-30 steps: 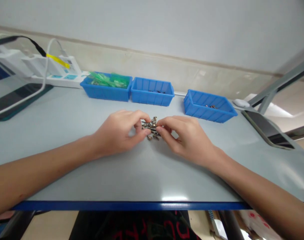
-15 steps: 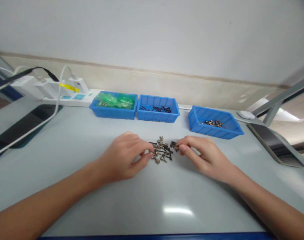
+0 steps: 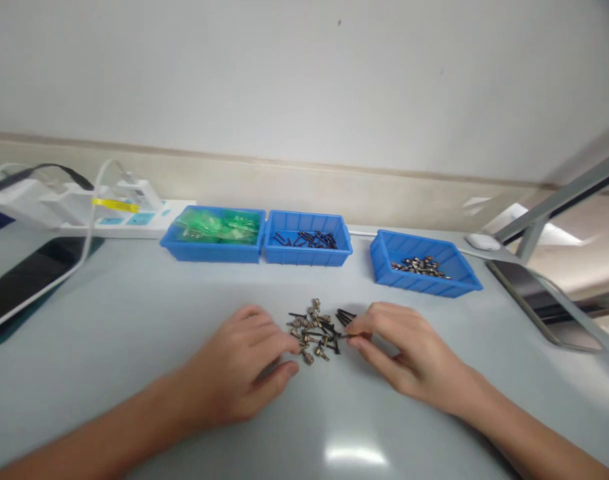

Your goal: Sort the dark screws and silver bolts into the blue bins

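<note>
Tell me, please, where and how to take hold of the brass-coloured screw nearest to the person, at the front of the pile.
Probably by its thick head, with thumb and forefinger of the left hand, coming from the near side. The brass-coloured screw lies with that wider end seemingly outward, while the rest of the pile crowds its far side.
</note>
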{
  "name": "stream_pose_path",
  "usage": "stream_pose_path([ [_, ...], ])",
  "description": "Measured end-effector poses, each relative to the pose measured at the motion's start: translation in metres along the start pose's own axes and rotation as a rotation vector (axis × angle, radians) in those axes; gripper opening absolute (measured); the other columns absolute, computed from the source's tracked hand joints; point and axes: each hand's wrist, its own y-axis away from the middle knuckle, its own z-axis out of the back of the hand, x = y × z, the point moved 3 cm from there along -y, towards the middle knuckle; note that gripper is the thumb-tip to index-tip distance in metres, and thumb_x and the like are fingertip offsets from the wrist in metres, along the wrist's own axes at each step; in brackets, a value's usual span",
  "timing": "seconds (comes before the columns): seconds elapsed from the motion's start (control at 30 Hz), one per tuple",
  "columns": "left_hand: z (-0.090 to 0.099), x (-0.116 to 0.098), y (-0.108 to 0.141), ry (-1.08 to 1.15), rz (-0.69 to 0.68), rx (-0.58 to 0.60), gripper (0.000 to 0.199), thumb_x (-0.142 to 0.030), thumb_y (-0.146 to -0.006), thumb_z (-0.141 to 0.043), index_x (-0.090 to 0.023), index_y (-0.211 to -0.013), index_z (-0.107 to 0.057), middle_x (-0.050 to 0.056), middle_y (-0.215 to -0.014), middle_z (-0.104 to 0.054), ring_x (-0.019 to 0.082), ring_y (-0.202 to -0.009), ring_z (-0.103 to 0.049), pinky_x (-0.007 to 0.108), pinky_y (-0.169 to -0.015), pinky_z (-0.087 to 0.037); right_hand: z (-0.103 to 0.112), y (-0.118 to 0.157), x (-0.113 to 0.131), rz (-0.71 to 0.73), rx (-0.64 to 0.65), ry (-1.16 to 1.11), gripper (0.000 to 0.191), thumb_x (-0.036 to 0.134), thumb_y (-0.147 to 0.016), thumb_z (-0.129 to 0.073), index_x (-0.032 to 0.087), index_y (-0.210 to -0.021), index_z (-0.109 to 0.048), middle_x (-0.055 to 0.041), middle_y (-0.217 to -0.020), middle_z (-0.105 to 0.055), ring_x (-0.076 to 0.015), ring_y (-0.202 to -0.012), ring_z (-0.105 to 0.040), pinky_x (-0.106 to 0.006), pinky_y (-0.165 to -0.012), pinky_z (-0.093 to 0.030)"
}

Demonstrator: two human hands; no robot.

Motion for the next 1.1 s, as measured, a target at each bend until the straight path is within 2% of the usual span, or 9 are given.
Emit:
stream_pose_path([
  [0.13,-0.004,-0.001,0.000,-0.089,-0.074,-0.033,0.013,-0.023,-0.086,-0.046,-0.019,-0.089,-0.059,0.002,-0.071,-0.064,0.017,-0.068,-0.057,0.037,-0.080,-0.040,-0.012,0.001,0.007,-0.009,0.061,-0.100,0.006,0.020,-0.087,-0.050,0.018,-0.088,-0.055,0.0000,-0.069,-0.060,-0.0121,-0.063,-0.052,-0.025,-0.061,-0.040],
  [0.27,-0.002,-0.010,-0.001,-0.174,-0.100,-0.056,0.016,-0.028,-0.086,-0.048,-0.018,-0.087,-0.061,0.004,-0.070,-0.064,0.018,-0.067,-0.057,0.037,-0.075,-0.043,-0.018,0.004,0.014,-0.014,0.105,-0.109,0.009,0.021,-0.089,-0.048,0.018,-0.086,-0.056,0.0000,-0.069,-0.060,-0.0118,-0.063,-0.053,-0.025,-0.060,-0.040],
  [0.5,-0.009,-0.021,-0.002,-0.255,-0.134,0.076,0.019,-0.031,-0.087,-0.046,-0.023,-0.077,-0.061,0.001,-0.065,-0.063,0.017,-0.063,-0.055,0.035,-0.065,-0.043,-0.017,0.007,0.022,0.027,0.116,0.011,0.016,0.023,-0.091,-0.044,0.018,-0.084,-0.058,-0.0007,-0.064,-0.058,-0.0123,-0.058,-0.051,-0.026,-0.056,-0.038],
  [0.63,-0.010,-0.021,-0.001,-0.235,-0.121,0.083,0.025,-0.038,-0.089,-0.044,-0.022,-0.078,-0.059,0.002,-0.064,-0.060,0.018,-0.062,-0.054,0.034,-0.063,-0.041,-0.020,0.009,0.026,0.059,0.128,0.022,0.019,0.026,-0.091,-0.044,0.019,-0.082,-0.059,-0.0003,-0.062,-0.057,-0.0118,-0.055,-0.050,-0.026,-0.054,-0.036],
  [0.73,-0.010,-0.019,-0.002,-0.239,-0.090,0.080,0.021,-0.038,-0.088,-0.046,-0.023,-0.082,-0.059,0.002,-0.067,-0.061,0.018,-0.064,-0.054,0.033,-0.065,-0.040,-0.021,0.011,0.029,0.076,0.127,0.024,0.020,0.026,-0.091,-0.044,0.019,-0.080,-0.059,-0.0006,-0.062,-0.057,-0.0121,-0.056,-0.051,-0.025,-0.053,-0.035],
  [0.9,-0.017,-0.019,-0.003,-0.197,-0.033,0.207,0.023,-0.036,-0.088,-0.041,-0.022,-0.080,-0.058,0.001,-0.066,-0.059,0.016,-0.064,-0.054,0.030,-0.067,-0.039,-0.020,0.013,0.030,0.070,0.098,0.030,0.017,0.025,-0.090,-0.045,0.018,-0.082,-0.059,-0.0007,-0.066,-0.060,-0.0112,-0.058,-0.052,-0.023,-0.054,-0.036],
  [1.1,-0.022,-0.020,-0.006,-0.176,-0.035,0.153,0.015,-0.027,-0.085,-0.043,-0.019,-0.078,-0.055,0.000,-0.064,-0.057,0.014,-0.063,-0.052,0.027,-0.064,-0.038,-0.020,0.017,0.026,0.163,0.033,0.133,0.017,0.027,-0.088,-0.048,0.014,-0.091,-0.059,-0.0018,-0.068,-0.061,-0.0123,-0.060,-0.053,-0.023,-0.057,-0.036],
])
